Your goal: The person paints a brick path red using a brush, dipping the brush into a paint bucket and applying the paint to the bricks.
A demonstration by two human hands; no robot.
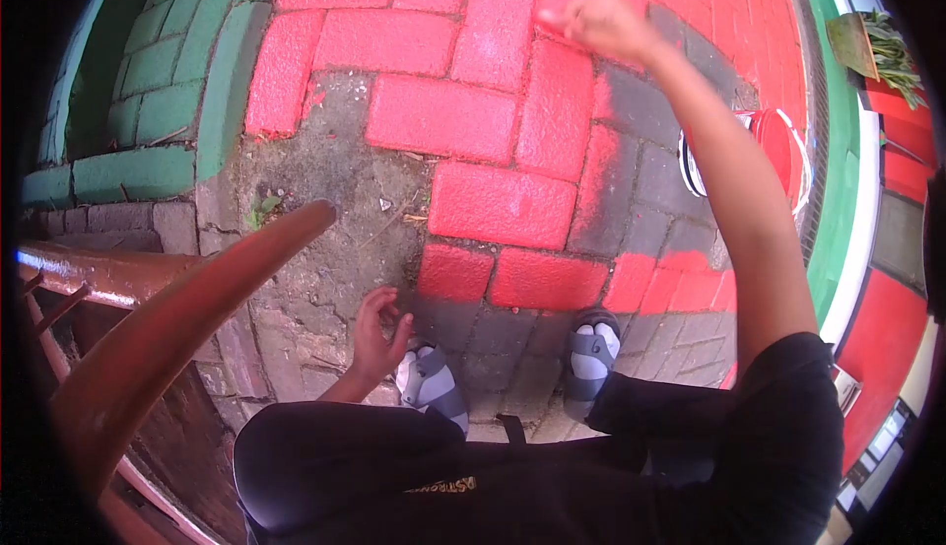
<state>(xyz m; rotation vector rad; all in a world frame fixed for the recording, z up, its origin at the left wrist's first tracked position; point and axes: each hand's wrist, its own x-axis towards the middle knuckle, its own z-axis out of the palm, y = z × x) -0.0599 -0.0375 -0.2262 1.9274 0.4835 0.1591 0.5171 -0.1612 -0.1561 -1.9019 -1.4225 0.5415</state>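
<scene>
1 left hand, half open; 1 right hand over red pavers, blurred, hold unclear

The right hand is blurred, and the red thing in it cannot be identified. Near the pavement edge, a bucket is partly hidden by the arm.

The bare right arm rises from a short black fabric sleeve at the near right, bends at the elbow and reaches to the far middle, where the right hand is slightly blurred, its fingers bunched together. The bare left hand hangs near, left of middle, fingers loosely curved, thumb apart; black cloth hides most of that forearm.
</scene>
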